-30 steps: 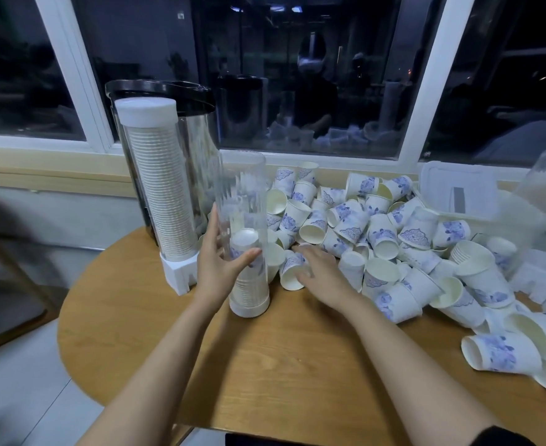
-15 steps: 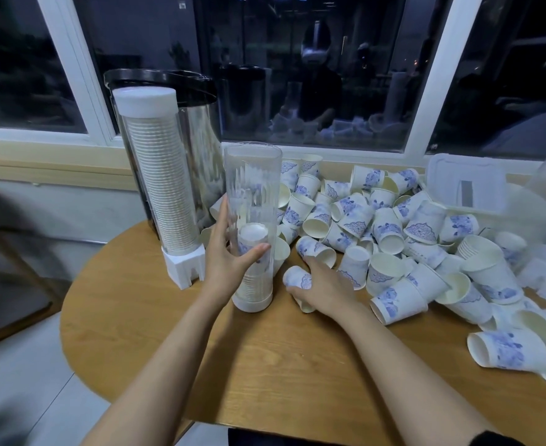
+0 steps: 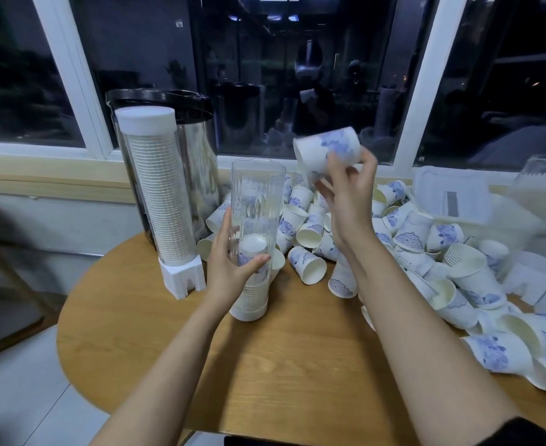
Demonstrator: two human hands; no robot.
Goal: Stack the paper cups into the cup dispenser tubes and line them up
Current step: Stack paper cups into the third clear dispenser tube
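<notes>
My left hand [image 3: 230,268] is curled around the tall clear plastic tube [image 3: 257,201]. The tube stands upright on the round wooden desk [image 3: 265,365], with a few cups stacked inside. My right hand [image 3: 345,201] grips a white paper cup with blue flowers [image 3: 328,149], tipped sideways, up beside the tube's open top. A moment ago that cup was low by the desk.

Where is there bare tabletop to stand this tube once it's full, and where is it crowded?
Bare wood runs along the near edge of the table, in front of the clear tube, and to the tube's left, in front of the full dispenser. Crowded: the loose cups pile up right of the tube, back to the window.
</notes>
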